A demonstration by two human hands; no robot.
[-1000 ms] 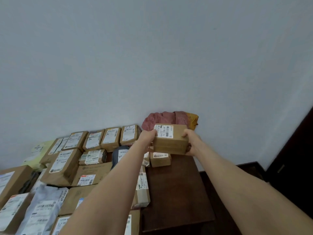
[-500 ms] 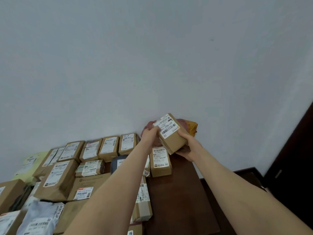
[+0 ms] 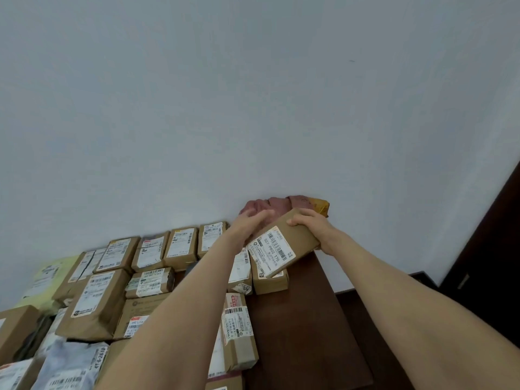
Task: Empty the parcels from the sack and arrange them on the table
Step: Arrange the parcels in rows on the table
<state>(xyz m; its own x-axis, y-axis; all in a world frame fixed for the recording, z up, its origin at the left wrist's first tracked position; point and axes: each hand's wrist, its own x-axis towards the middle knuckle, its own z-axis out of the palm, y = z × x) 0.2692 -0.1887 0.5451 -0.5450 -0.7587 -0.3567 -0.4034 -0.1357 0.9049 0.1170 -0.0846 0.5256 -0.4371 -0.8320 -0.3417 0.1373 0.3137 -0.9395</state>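
Observation:
A brown cardboard parcel [image 3: 284,244] with a white barcode label is tilted over a smaller brown box [image 3: 271,282] at the far end of the dark wooden table [image 3: 304,327]. My right hand [image 3: 312,229] grips its far upper edge, fingers curled over the top. My left hand [image 3: 250,223] lies along the parcel's left side with its fingers straight, pointing at the reddish sack [image 3: 270,205] crumpled against the wall. A yellow package [image 3: 320,206] pokes out behind the sack.
Several labelled brown parcels [image 3: 180,246] stand in rows across the left of the table, with a large one [image 3: 95,302] and grey mailer bags [image 3: 70,364] nearer me. A dark door [image 3: 495,249] is at the right. The white wall rises directly behind.
The parcel has been turned and lowered onto the smaller box. My left hand has loosened from a grip to straight fingers beside it. The view has tipped slightly upward.

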